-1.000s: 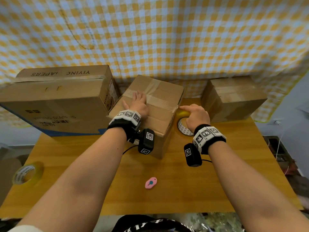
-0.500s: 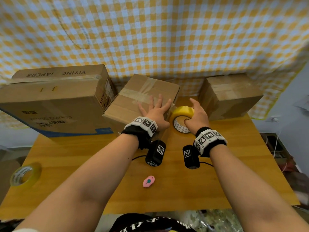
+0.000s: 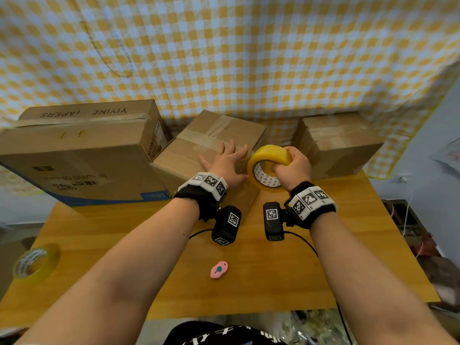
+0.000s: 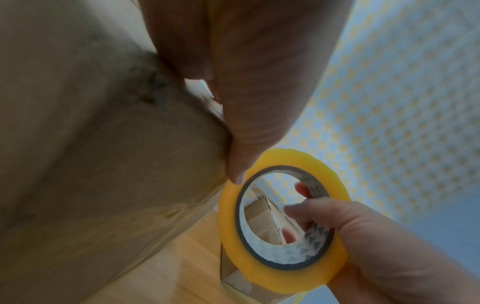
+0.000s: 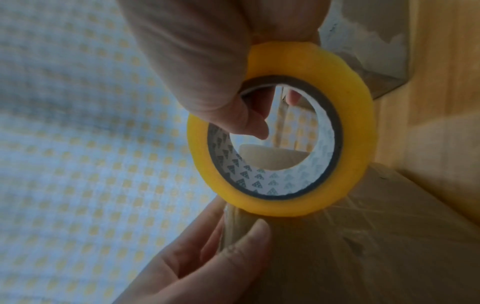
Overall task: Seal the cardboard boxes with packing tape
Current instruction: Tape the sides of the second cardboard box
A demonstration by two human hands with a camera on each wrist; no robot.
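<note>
Evidently the middle box (image 3: 219,135) sits on the bench (image 3: 273,282) so the left hand (image 3: 227,163) can steady it — fingers (image 3: 232,146) flat and spread on its top, holding nothing. At its right edge the right hand (image 3: 293,168) grips the tape roll (image 3: 267,168) upright, thumb hooked through the core, fingers curled over the rim — probably ready to lay a strip.

Bright even light, soft shadows, wide-angle bending at edges, both wrist views blurred and dimmer
</note>
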